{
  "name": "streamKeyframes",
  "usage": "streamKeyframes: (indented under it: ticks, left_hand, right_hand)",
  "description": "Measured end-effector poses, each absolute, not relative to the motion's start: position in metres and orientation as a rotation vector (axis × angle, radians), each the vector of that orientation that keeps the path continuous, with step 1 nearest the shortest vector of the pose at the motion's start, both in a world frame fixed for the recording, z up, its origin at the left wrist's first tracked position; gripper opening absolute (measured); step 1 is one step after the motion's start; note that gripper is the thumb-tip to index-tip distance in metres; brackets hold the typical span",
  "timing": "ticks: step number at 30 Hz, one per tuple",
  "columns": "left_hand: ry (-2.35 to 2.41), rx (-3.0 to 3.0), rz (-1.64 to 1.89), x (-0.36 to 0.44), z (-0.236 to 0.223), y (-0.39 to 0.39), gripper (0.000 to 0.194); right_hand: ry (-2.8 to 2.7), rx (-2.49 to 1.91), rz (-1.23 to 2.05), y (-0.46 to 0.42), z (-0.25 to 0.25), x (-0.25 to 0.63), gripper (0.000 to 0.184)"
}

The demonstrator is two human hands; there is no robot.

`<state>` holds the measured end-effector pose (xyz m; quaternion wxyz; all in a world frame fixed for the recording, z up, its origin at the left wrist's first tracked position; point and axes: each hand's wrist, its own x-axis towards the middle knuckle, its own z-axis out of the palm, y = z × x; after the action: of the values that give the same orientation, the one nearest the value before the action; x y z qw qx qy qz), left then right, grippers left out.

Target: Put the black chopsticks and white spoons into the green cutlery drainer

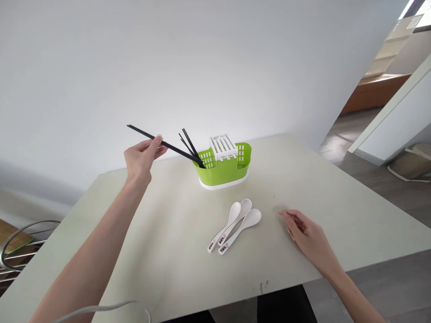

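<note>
My left hand (139, 159), raised left of the basket, is closed around black chopsticks (175, 148). Their lower ends reach the left compartment of a green plastic basket (218, 175) with a white base. More black chopsticks (190, 143) lean in that same compartment. A white slotted rack (223, 147) sits across the basket's middle. In front of the basket lie a left white spoon (226, 229), a middle white spoon (245, 206) and a right white spoon (251, 218), handles toward me. My right hand (308, 235) rests on the table right of the spoons, fingers loosely bent, holding nothing.
The pale table (161, 269) stands against a white wall (168, 67). A grey cable (111, 307) crosses the near left edge. A metal rack (23, 260) is at the left, beyond the table. A dark seat or clothing shows below the front edge.
</note>
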<state>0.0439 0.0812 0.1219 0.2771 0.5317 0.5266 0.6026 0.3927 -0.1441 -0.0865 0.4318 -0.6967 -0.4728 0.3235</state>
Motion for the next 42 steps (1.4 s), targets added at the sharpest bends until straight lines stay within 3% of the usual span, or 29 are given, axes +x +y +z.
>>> streamKeyframes:
  ticks: [27, 35, 42]
  left_hand:
    - [1.738, 1.814, 1.008, 0.074, 0.075, 0.131, 0.029]
    - [1.686, 1.834, 0.976, 0.067, 0.067, 0.13, 0.042]
    - [1.649, 1.669, 1.176, 0.053, 0.041, 0.113, 0.058]
  right_hand:
    - [-1.17, -1.733, 0.813, -0.144, -0.078, 0.389, 0.048]
    - [-1.184, -1.748, 0.795, -0.144, -0.079, 0.39, 0.05]
    - [-1.182, -1.764, 0.803, -0.145, -0.078, 0.389, 0.05]
